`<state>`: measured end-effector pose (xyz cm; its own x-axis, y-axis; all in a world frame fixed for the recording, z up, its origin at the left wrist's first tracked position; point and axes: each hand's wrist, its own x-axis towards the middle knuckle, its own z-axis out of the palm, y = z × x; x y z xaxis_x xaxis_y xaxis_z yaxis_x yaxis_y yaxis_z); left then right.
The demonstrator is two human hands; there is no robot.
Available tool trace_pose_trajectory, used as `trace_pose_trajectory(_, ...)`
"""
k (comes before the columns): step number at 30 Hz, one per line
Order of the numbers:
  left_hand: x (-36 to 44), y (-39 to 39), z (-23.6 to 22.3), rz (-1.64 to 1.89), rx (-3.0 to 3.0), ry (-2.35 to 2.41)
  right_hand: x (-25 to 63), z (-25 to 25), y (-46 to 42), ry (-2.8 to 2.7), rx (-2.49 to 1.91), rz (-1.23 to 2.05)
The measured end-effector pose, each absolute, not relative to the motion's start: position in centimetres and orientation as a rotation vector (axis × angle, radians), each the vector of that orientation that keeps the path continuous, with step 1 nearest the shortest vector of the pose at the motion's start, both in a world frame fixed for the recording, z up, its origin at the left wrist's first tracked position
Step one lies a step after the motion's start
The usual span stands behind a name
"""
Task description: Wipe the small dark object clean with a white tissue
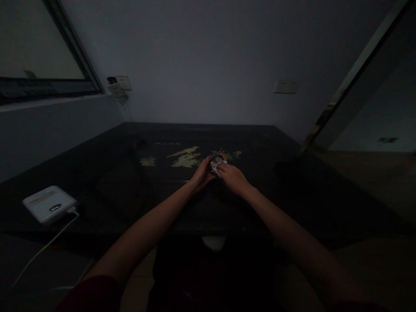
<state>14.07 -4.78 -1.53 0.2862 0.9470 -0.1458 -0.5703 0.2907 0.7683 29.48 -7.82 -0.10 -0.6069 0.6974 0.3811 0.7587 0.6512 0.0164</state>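
Note:
Both hands meet over the middle of a dark table (182, 195). A small round object (213, 158), shiny with a dark rim, is between them; the dim light hides its exact kind. My left hand (202, 174) is wrapped round its left side. My right hand (233, 177) pinches a crumpled white tissue or cloth (217, 169) and presses it against the object's face. The fingertips of the right hand are partly hidden by the white piece.
A white box-shaped device (48, 201) with a small lit display stands at the table's left, and a white cable (48, 242) hangs from it over the edge. Bird and flower pictures (185, 158) decorate the tabletop. Wall sockets (123, 82) are at the back left; a wall plate (286, 86) is farther right.

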Motion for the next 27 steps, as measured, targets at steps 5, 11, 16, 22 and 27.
trace_pose_trajectory(5, 14.0, -4.8, -1.4, 1.132, 0.663, 0.694, 28.7, -1.4, -7.4, -2.311, -1.216, 0.179)
trace_pose_trajectory(11, 14.2, -4.5, -1.7, 1.172, 0.657, 0.725, 27.5, -2.2, -7.0, -2.126, -1.17, 0.554)
trace_pose_trajectory(16, 14.2, -4.4, -1.6, 1.192, 0.612, 0.667, 27.1, -1.5, -8.3, -2.268, -1.188, 0.324)
trace_pose_trajectory(22, 14.1, -4.6, -1.5, 1.173, 0.601, 0.687, 28.2, -0.1, -8.8, -2.471, -1.347, -0.006)
trace_pose_trajectory(27, 14.1, -4.8, -1.6, 1.124, 0.682, 0.683, 28.8, 0.4, -8.2, -2.515, -1.262, -0.321)
